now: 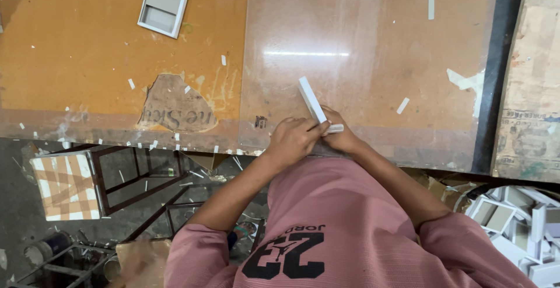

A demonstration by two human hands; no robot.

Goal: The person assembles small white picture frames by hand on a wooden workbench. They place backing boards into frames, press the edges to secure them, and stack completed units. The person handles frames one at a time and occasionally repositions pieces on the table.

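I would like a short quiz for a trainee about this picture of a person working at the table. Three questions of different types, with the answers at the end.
1. True or false: both hands hold the white folded box piece at the near edge of the table.
2. Multiple choice: where does the small white square tray lie? A) on the floor, B) on the orange part of the table at far left, C) in the person's lap.
3. Fill in: the heap of white box pieces lies below the table on the person's ____ side.

Key: 1 true, the left hand and the right hand both grip it; 2 B; 3 right.
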